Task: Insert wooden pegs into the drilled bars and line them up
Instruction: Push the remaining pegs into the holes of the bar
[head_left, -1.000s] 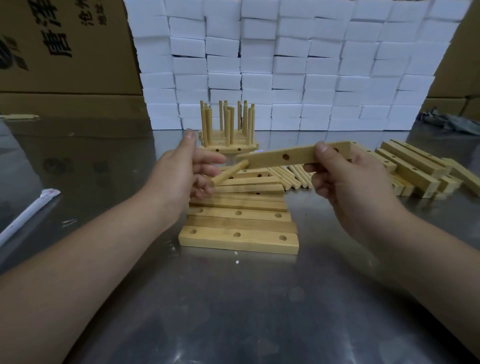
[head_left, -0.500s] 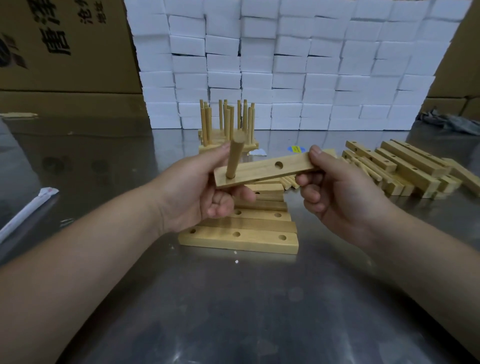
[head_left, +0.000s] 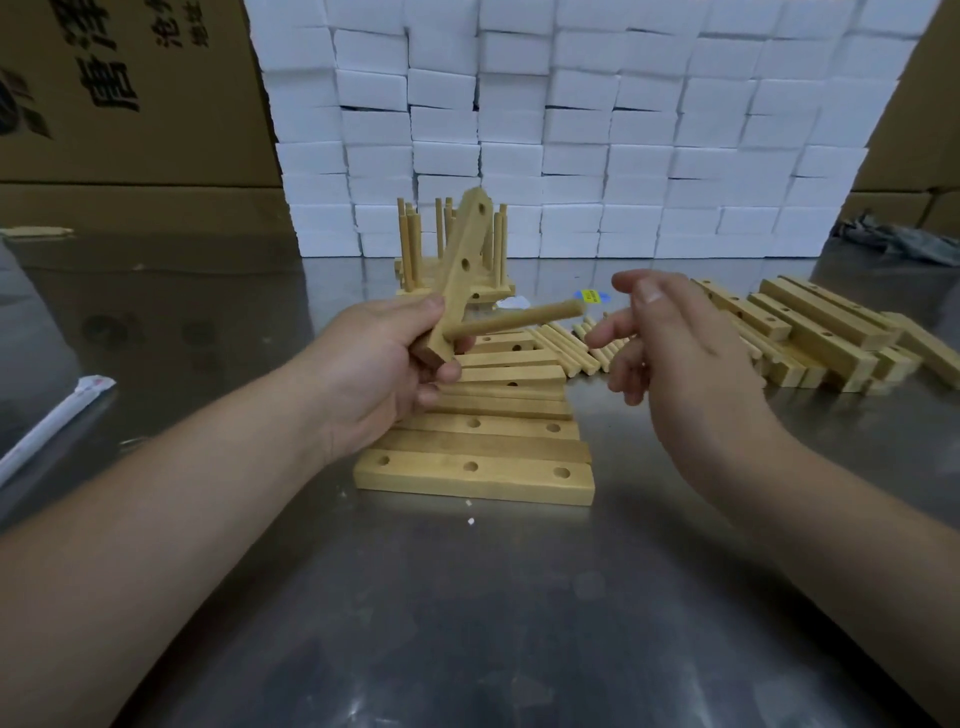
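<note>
My left hand (head_left: 384, 364) grips the lower end of a drilled wooden bar (head_left: 462, 260), which stands tilted up and away. One wooden peg (head_left: 514, 325) is seated in the bar's lowest hole and sticks out to the right. My right hand (head_left: 670, 338) hovers just right of the peg's tip, fingers spread and holding nothing. Below the hands, several drilled bars (head_left: 472, 470) lie side by side in a row on the steel table. Loose pegs (head_left: 576, 348) lie behind that row. Finished bars with upright pegs (head_left: 415, 249) stand further back.
A pile of more drilled bars (head_left: 810, 332) lies at the right. A wall of white foam blocks (head_left: 571, 130) closes the back, with cardboard boxes (head_left: 124, 93) at the left. A white wrapped stick (head_left: 52, 421) lies at the left table edge.
My right hand has let go of the bar and opened to the right. My left hand has swung the bar from level to nearly upright, so the peg now points sideways.
</note>
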